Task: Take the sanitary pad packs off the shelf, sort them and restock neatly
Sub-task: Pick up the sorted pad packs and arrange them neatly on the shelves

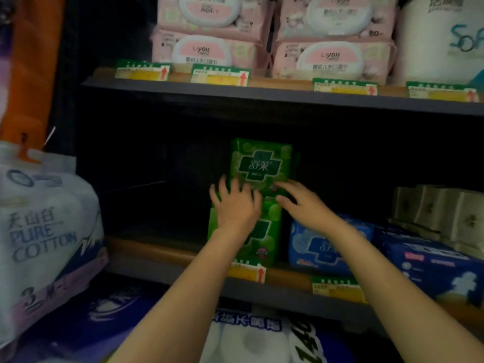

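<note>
upper green pad pack (263,166): upright, stacked on the lower green pad pack (262,231) near the shelf lip (162,254).
left hand (237,205): fingers spread, flat against both green packs where they meet, gripping nothing.
right hand (301,203): fingers open, tips touching the upper pack's lower right edge.
blue pad pack (314,247): just right of the lower green pack.
open room: dark bare shelf bay to the left of the green packs.

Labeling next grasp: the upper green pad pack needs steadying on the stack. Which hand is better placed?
Probably the right hand: its fingertips already touch the upper green pad pack at its lower edge. The left hand lies lower, mostly over the lower green pack.
</note>
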The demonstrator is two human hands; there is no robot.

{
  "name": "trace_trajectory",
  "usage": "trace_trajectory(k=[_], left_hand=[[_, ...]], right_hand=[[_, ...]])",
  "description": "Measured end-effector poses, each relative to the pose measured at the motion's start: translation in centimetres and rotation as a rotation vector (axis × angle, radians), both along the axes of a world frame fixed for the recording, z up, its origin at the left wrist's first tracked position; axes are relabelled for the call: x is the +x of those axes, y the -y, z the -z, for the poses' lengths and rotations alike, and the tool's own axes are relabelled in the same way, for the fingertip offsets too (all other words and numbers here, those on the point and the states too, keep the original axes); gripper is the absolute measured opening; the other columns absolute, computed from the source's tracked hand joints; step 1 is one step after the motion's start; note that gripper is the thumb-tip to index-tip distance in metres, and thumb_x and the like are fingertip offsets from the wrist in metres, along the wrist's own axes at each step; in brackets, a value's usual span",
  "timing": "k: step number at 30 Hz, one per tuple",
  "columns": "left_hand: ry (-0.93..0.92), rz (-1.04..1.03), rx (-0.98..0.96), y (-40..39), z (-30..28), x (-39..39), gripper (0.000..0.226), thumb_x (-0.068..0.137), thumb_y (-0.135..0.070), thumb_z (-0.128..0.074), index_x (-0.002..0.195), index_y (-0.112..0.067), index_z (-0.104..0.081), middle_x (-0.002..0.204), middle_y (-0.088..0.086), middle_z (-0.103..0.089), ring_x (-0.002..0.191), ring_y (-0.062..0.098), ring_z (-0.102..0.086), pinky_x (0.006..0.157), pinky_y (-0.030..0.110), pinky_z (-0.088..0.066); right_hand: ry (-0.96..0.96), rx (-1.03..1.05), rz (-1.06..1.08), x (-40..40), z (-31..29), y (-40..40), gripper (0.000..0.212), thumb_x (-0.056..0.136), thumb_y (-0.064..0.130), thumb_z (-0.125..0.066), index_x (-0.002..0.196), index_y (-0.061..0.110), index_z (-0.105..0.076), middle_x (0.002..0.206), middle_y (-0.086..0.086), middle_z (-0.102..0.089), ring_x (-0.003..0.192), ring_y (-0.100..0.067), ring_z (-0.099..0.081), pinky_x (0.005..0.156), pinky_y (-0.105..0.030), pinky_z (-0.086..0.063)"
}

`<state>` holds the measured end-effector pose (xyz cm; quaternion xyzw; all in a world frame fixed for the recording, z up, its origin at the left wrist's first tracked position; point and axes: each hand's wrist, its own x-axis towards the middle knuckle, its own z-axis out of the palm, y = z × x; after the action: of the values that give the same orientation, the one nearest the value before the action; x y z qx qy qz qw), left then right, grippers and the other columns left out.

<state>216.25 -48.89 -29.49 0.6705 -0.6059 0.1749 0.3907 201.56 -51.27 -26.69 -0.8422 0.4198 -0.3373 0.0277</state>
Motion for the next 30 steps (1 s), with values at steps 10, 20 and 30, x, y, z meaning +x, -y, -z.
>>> trace_trajectory(k=[10, 20, 30], left_hand=[[-0.076, 0.3, -0.165, -6.2, 2.0, 3.3, 0.057, 0.092, -0.02, -0.05, 0.144, -0.006, -0.03, 0.153, 0.021, -0.015, 0.14, 0.039, -0.018, 0.113, 0.048, -0.022], [0.11, 0.439, 0.068, -26.4, 30.4, 4.2, 0.026, 0.084, -0.013, -0.046, 0.109, -0.011, -0.051, 0.114, 0.005, -0.047, 0.1, 0.025, -0.049, 0.081, 0.035, -0.04], [0.167, 0.075, 0.798, -29.5, 42.0, 9.8, 0.042, 0.057, -0.016, -0.063, 0.099, -0.013, -0.068, 0.102, 0.011, -0.064, 0.085, 0.035, -0.065, 0.072, 0.047, -0.052]], right_hand=[[-0.223, -0.375, 0.133, -1.0, 4.7, -7.0, 0.058, 0.089, 0.042, -0.054, 0.14, 0.018, -0.04, 0.142, -0.009, -0.043, 0.127, -0.032, -0.04, 0.105, -0.048, -0.029], [-0.287, -0.091, -0.495, -0.7, 31.6, -22.9, 0.028, 0.088, 0.022, -0.055, 0.109, 0.007, -0.067, 0.111, -0.01, -0.064, 0.106, -0.022, -0.054, 0.096, -0.037, -0.039], [-0.828, 0.817, -0.24, 5.8, 52.8, -22.0, 0.081, 0.09, 0.01, -0.059, 0.152, 0.014, -0.006, 0.158, -0.008, 0.014, 0.145, -0.03, -0.004, 0.116, -0.043, -0.015]])
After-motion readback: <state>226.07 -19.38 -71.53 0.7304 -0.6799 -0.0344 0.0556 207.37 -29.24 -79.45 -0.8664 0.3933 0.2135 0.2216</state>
